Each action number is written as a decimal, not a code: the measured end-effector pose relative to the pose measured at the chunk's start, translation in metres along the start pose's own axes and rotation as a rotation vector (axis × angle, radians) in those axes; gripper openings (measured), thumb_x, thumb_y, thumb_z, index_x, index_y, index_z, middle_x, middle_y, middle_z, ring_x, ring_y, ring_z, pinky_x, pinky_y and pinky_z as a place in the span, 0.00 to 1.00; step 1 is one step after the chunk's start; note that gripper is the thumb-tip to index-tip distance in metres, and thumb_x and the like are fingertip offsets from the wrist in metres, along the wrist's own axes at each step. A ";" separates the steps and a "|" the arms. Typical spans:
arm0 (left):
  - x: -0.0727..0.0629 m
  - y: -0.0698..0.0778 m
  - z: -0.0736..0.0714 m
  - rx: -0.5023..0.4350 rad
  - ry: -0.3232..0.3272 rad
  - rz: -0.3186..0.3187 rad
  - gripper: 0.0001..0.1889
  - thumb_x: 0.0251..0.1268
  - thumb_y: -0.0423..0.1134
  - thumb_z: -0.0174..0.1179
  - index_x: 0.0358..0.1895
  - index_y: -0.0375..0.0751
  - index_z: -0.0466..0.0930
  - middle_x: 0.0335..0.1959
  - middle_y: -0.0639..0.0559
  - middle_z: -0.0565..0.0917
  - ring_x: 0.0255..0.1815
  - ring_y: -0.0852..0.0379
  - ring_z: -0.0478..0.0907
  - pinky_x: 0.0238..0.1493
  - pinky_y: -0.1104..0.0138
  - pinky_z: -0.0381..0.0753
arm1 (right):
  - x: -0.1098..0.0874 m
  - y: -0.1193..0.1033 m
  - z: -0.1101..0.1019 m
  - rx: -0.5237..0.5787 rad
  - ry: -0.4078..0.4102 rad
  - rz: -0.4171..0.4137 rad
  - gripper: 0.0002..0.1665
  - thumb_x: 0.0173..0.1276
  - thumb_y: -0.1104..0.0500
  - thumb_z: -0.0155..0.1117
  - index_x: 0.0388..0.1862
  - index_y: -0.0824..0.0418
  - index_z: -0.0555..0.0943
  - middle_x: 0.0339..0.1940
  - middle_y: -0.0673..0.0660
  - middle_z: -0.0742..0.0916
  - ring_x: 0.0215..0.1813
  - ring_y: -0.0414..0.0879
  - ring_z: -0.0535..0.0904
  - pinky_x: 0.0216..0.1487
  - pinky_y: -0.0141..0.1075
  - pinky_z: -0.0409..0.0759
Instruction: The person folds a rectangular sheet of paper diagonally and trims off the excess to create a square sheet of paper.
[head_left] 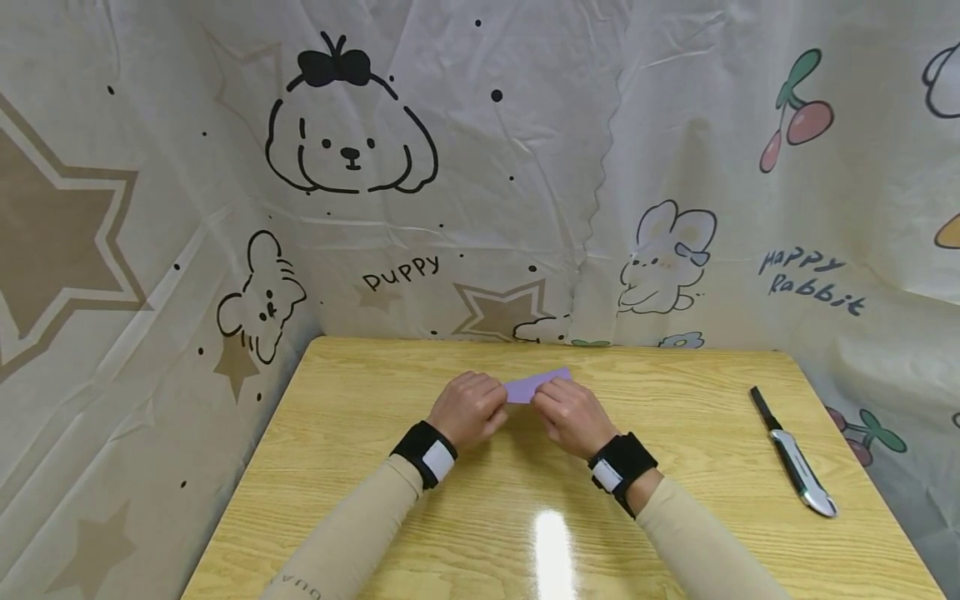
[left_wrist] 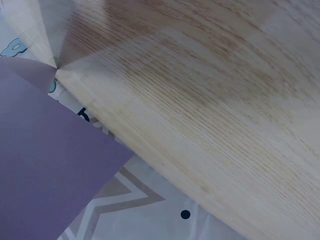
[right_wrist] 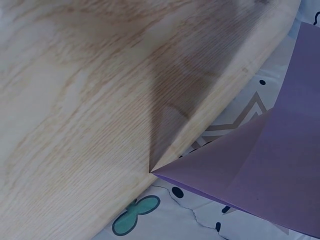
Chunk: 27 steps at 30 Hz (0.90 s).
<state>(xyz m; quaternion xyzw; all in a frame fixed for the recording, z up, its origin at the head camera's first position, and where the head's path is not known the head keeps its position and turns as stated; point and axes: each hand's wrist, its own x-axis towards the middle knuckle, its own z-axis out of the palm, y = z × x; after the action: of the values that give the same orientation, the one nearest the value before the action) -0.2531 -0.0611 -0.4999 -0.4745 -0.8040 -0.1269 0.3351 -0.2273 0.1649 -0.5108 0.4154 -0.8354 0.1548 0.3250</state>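
Note:
A folded sheet of purple paper spans the gap between the two hands above the table. My left hand grips its left end with curled fingers. Toward the other end, my right hand pinches the lower edge, and a corner sticks up behind the knuckles. In the left wrist view the paper fills the lower left as a flat panel. The right wrist view shows the paper with a folded flap narrowing to a point that meets its shadow at the table edge. Neither wrist view shows fingers.
A black and silver knife-like tool lies on the right of the wooden table. Behind the table's far edge hangs a pale printed cloth, which also runs down the left side. Light glares off the table's near middle.

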 end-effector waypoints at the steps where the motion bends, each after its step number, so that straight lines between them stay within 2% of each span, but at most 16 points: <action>1: 0.000 0.000 0.000 0.001 -0.002 -0.001 0.07 0.50 0.33 0.63 0.23 0.46 0.73 0.22 0.56 0.78 0.27 0.60 0.78 0.29 0.67 0.75 | 0.000 0.000 0.000 0.000 -0.004 0.003 0.06 0.57 0.70 0.64 0.28 0.60 0.80 0.29 0.51 0.82 0.33 0.45 0.77 0.33 0.35 0.78; 11: -0.003 -0.001 -0.003 -0.004 -0.012 -0.018 0.07 0.50 0.33 0.64 0.23 0.46 0.74 0.23 0.56 0.78 0.27 0.60 0.77 0.30 0.67 0.76 | -0.003 0.001 0.000 0.009 0.029 0.013 0.08 0.55 0.70 0.64 0.28 0.59 0.79 0.29 0.51 0.82 0.33 0.45 0.78 0.34 0.36 0.79; 27: -0.003 0.000 -0.003 0.008 -0.038 -0.028 0.07 0.51 0.34 0.64 0.24 0.46 0.74 0.23 0.56 0.78 0.28 0.61 0.77 0.30 0.67 0.77 | -0.004 0.001 -0.003 0.020 0.009 0.025 0.06 0.57 0.69 0.64 0.28 0.59 0.80 0.29 0.51 0.82 0.33 0.45 0.77 0.33 0.36 0.78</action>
<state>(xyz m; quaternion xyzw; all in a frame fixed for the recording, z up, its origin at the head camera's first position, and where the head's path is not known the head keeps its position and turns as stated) -0.2514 -0.0646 -0.4995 -0.4642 -0.8172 -0.1191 0.3200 -0.2255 0.1695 -0.5113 0.4073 -0.8376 0.1690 0.3226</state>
